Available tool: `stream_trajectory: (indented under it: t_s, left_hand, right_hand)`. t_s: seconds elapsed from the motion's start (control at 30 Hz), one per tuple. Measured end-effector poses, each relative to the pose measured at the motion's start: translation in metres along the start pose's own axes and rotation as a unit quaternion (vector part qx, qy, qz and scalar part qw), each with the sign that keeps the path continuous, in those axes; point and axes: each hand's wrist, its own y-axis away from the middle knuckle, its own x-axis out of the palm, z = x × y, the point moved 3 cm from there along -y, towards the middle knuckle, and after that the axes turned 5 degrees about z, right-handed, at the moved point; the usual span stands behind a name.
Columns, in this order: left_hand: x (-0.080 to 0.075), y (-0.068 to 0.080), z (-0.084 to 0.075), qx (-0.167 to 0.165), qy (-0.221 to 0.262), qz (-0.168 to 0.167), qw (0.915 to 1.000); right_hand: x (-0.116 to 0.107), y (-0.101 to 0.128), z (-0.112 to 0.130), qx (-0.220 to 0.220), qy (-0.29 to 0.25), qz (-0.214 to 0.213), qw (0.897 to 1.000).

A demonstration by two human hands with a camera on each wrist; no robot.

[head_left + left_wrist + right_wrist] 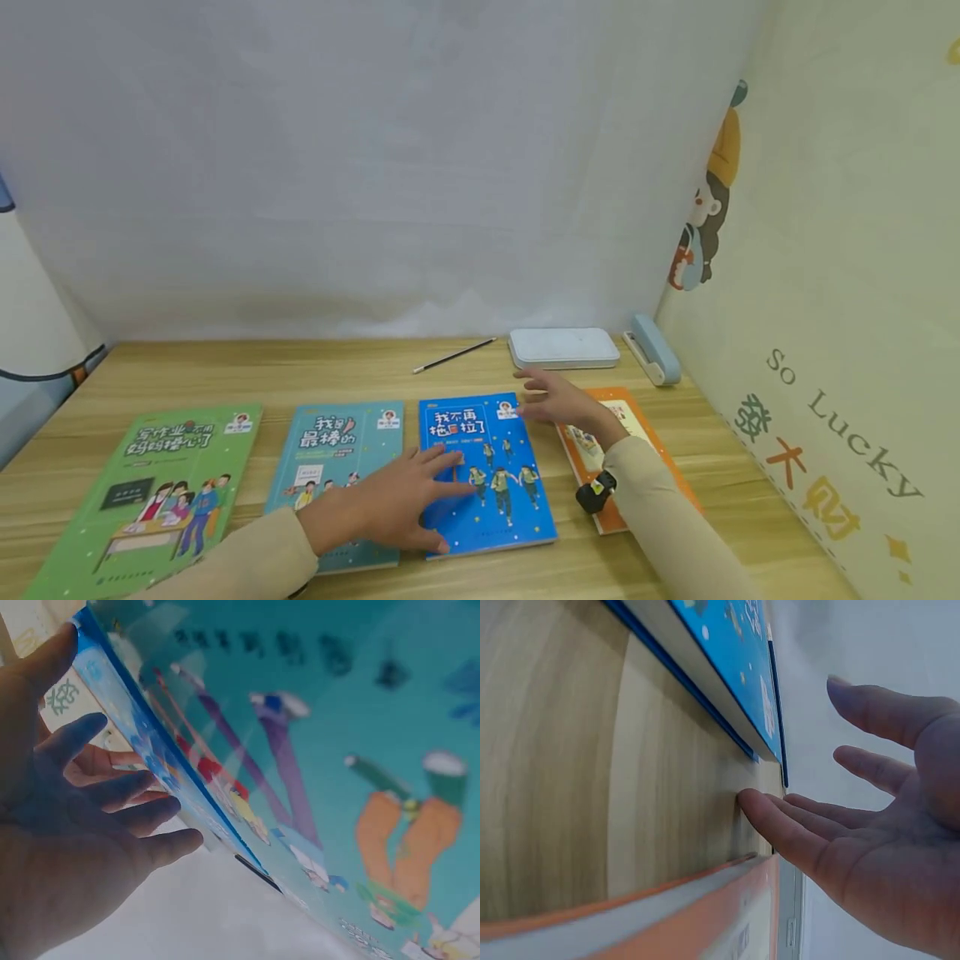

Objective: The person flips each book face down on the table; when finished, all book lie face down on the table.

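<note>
Spread wide and holding nothing, the left hand (401, 502) lay over the lower left of the blue book (489, 454), its thumb near the bottom edge; whether the fingers pressed the cover, I could not tell. With fingers likewise loosely apart and gripping nothing, the right hand (562, 403) was at the same book's upper right corner, and the right wrist view showed it beside the gap towards the orange book (585, 446). The blue book rested flat on the wooden table (300, 375), between the teal book (337, 442), partly covered by the left hand and wrist, and the orange one, crossed by the right forearm with a small black device (596, 492) at its wrist. Farthest left was the green book (168, 479), just beside the teal one. Behind the row lay a dark pencil (454, 356), a pale blue case (564, 346) and a light blue stapler (654, 350), before a white cloth (375, 183). At right stood a cream panel (825, 250) lettered "So Lucky".
</note>
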Motion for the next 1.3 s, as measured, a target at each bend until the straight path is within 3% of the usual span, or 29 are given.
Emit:
stream_trajectory:
  t_s: [0.2, 0.57, 0.8, 1.03, 1.17, 1.3]
  left_hand:
    - [0.007, 0.006, 0.000, 0.004, -0.006, 0.027, 0.9996]
    - [0.012, 0.006, 0.002, 0.001, -0.007, 0.028, 0.9996]
    - [0.012, 0.007, 0.001, 0.003, -0.005, 0.026, 0.9996]
    - [0.011, 0.008, -0.001, 0.004, -0.006, 0.019, 0.9998]
    - [0.011, 0.009, -0.002, 0.001, 0.000, 0.016, 0.9999]
    - [0.010, 0.009, -0.004, -0.004, 0.005, 0.017, 0.9998]
  right_hand:
    - [0.009, -0.010, 0.006, -0.001, 0.033, -0.007, 0.999]
    - [0.015, -0.018, 0.015, 0.013, 0.040, -0.037, 0.998]
    - [0.017, -0.022, 0.013, 0.036, -0.001, -0.066, 0.997]
    - [0.015, -0.024, 0.011, 0.052, -0.086, -0.106, 0.989]
    - [0.011, -0.022, 0.006, 0.057, -0.131, -0.090, 0.986]
    - [0.008, -0.019, 0.002, 0.059, -0.157, -0.042, 0.985]
